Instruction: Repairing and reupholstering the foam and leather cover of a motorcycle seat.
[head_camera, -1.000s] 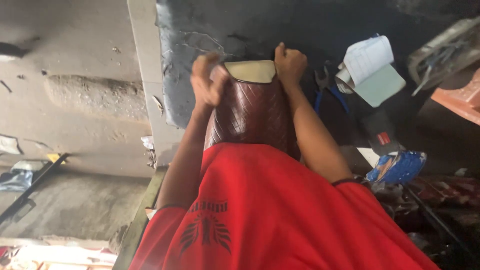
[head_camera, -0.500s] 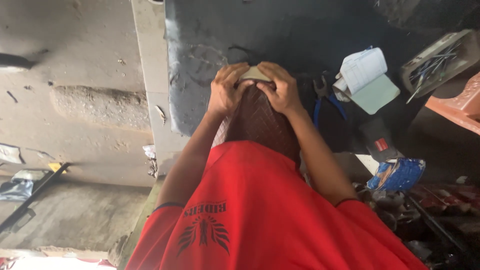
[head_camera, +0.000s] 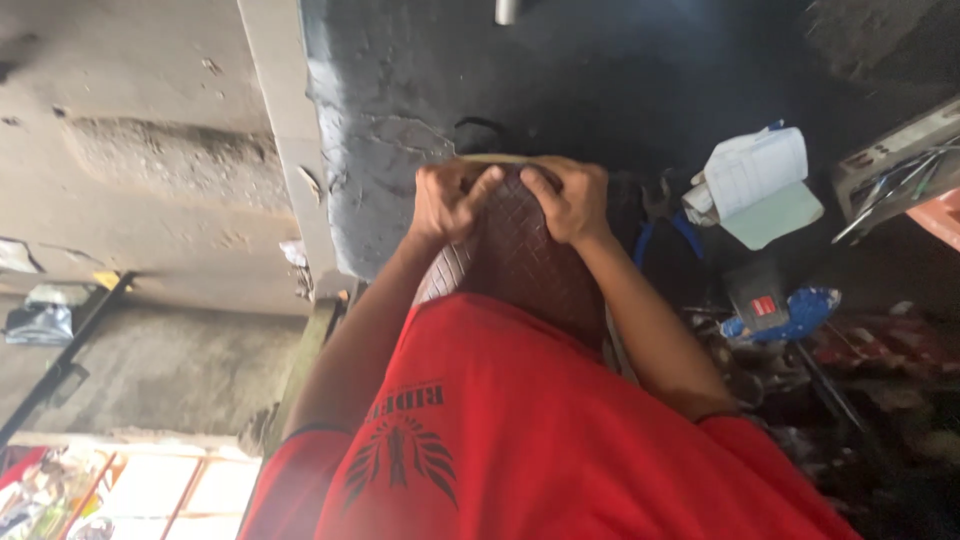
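A dark brown woven-pattern leather piece (head_camera: 520, 265) stands between my forearms, just above my red shirt. A thin tan edge (head_camera: 495, 158) shows along its far end. My left hand (head_camera: 452, 200) grips the far left corner of the piece, fingers curled over it. My right hand (head_camera: 572, 198) grips the far right corner in the same way. The two hands nearly touch, thumbs pressed on the woven face. The near part of the piece is hidden by my shirt.
The piece rests over a dark, worn work surface (head_camera: 400, 120). To the right lie a white notepad with a green cover (head_camera: 760, 185), blue-handled pliers (head_camera: 668, 218), a blue wrapped item (head_camera: 795, 310) and a grey tray of tools (head_camera: 895, 165). Concrete floor (head_camera: 150, 180) lies at left.
My hands have come together from the sides onto the far end of the woven piece. The tan edge, broad and plain before, is now mostly covered by my fingers.
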